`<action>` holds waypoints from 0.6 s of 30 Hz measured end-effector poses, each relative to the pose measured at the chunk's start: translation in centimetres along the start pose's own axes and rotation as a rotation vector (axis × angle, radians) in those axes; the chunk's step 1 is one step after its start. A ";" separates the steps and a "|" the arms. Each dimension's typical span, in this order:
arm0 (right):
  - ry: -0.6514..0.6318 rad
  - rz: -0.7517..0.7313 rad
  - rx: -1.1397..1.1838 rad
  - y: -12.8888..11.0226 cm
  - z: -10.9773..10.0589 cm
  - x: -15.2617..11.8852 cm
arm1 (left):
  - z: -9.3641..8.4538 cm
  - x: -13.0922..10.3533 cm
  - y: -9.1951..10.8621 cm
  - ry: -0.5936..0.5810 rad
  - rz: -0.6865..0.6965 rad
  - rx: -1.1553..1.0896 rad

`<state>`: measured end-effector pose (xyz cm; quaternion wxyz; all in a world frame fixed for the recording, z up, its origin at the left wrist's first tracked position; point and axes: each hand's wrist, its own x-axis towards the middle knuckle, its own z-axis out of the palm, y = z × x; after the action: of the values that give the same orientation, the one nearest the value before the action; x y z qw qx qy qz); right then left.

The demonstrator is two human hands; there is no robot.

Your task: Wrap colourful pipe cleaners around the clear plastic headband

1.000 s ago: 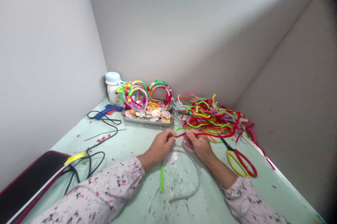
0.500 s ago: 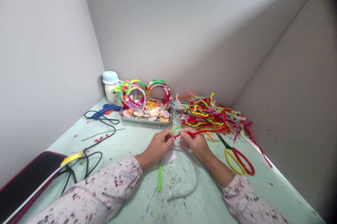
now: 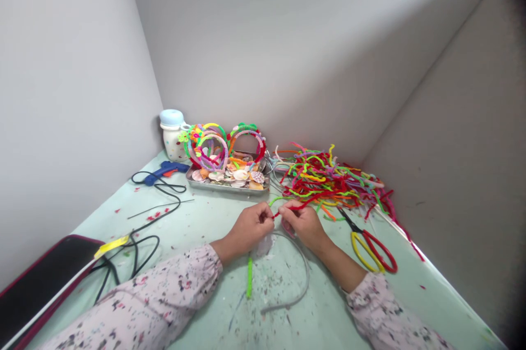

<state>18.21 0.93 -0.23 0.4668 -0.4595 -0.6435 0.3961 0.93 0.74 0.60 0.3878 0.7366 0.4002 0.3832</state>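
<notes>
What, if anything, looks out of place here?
Small red scraps litter the tabletop at left, dark specks surround the grey curved strip, and a red strand trails from the pile along the tabletop's right edge. Untidy, but nothing looks broken.

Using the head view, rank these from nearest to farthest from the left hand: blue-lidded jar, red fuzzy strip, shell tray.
From the left hand:
1. Red fuzzy strip: pinched in its fingertips, running off to the right.
2. Shell tray: just beyond the hand, ahead of it.
3. Blue-lidded jar: farther back, to the left by the wall.
</notes>
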 end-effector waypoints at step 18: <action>-0.027 -0.014 -0.009 -0.2 -0.2 -0.1 | 0.0 -0.2 0.5 0.006 0.003 -0.057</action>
<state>18.34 0.77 0.02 0.4587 -0.4518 -0.6548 0.3959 0.96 0.40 0.96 0.4070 0.7247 0.3889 0.3973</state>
